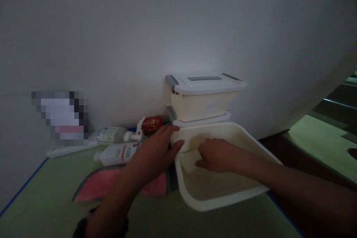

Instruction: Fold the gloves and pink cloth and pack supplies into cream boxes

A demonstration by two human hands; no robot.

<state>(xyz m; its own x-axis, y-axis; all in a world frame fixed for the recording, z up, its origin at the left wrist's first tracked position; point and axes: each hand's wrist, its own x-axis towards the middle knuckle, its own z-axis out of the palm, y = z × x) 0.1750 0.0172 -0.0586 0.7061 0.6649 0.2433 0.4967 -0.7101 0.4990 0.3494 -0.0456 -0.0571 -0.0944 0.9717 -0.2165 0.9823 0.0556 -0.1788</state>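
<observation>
A white plastic basin (206,204) with a rounded rim stands tilted at the table's right side. My left hand (160,148) grips the basin's left rim near its far corner, thumb lying over the edge. Inside the basin, my right hand (219,154) is closed on a flat, off-white cloth (189,160), pressing it near the left wall. Part of the cloth is hidden under my fingers, so its exact material is hard to make out.
Behind the basin, a lidded storage box (203,106) stands against the wall. To the left lie a pump bottle (111,135), a white bottle (117,154), a red can (152,123) and a pink pad (97,184). The green table (41,197) has a blue edge.
</observation>
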